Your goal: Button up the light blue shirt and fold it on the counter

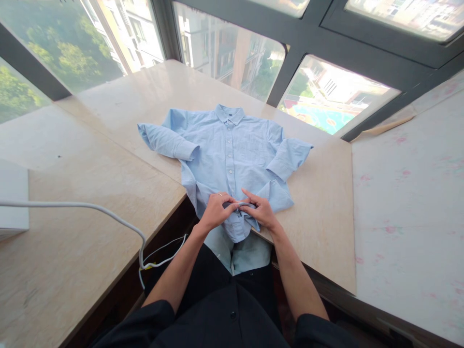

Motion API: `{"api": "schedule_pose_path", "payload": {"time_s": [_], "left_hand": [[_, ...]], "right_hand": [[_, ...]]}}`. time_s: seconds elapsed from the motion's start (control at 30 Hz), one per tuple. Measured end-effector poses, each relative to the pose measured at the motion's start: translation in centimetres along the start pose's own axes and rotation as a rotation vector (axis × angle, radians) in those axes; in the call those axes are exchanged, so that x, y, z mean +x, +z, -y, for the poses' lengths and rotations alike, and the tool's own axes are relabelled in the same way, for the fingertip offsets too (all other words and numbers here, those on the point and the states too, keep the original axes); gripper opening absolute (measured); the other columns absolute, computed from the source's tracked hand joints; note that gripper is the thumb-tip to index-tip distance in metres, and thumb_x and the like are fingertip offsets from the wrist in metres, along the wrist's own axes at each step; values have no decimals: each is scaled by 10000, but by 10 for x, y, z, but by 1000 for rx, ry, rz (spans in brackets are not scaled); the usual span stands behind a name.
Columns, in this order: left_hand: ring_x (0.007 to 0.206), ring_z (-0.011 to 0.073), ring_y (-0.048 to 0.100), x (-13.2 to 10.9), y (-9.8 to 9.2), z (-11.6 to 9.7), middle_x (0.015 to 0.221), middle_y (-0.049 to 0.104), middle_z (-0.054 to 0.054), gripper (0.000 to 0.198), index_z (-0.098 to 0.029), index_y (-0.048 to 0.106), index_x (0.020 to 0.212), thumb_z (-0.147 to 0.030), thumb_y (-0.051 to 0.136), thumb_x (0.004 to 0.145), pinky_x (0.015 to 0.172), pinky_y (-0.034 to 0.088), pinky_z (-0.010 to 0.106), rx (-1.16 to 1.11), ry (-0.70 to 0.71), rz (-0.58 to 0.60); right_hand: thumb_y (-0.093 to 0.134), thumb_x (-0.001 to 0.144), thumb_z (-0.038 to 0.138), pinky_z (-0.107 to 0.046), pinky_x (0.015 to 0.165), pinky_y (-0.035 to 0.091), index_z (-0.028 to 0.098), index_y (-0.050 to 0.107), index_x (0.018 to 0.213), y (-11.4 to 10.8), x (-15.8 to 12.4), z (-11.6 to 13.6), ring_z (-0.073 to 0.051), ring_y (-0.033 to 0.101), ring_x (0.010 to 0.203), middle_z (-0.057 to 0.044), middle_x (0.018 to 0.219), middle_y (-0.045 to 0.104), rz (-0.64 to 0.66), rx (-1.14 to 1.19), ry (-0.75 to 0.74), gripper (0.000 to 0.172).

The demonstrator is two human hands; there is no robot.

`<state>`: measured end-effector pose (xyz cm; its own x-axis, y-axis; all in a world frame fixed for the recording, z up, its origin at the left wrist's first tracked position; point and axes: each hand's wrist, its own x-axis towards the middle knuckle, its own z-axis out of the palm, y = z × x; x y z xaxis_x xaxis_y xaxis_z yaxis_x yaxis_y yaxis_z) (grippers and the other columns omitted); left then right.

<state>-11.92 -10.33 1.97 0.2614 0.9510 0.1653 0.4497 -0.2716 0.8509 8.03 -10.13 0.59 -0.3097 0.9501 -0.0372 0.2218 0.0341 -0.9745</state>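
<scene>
A light blue button-up shirt (250,140) lies front side up on the stone ledge (319,193), collar toward the window and sleeves spread to both sides. Its lower front hangs over the ledge's near edge. There my left hand (218,209) pinches the fabric near the button placket, thumb pointing inward. Close beside it, almost touching, my right hand (258,208) grips the same part with thumb and fingers, its index finger raised a little. A bunched fold of the shirt shows between the fingertips.
A white cable (108,211) crosses the left ledge and drops over its edge. At the far left stands a white box (13,198). Windows with grey frames (290,72) rise behind the ledge, and a flower-patterned wall (406,203) is on the right.
</scene>
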Motion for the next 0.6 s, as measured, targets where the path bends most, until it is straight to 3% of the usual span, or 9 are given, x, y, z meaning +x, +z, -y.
{"api": "schedule_pose_path", "payload": {"time_s": [0.33,0.6], "left_hand": [[809,180,627,-7,11,-3,771,704,2,133,-212,678,757,-286,647,863,830,409,345,85,-31,-103],[860,190,624,-7,15,-3,818,717,8,117,-219,681,783,-289,641,867,865,402,361,123,-60,-130]], "right_hand": [[805,690,352,-413,902,554,176,666,1248,-2,3,12,-247,720,927,-55,986,775,26,86,140,602],[827,577,263,-375,794,588,146,768,971,-1,11,20,-260,737,873,-86,918,780,-3,155,281,416]]}}
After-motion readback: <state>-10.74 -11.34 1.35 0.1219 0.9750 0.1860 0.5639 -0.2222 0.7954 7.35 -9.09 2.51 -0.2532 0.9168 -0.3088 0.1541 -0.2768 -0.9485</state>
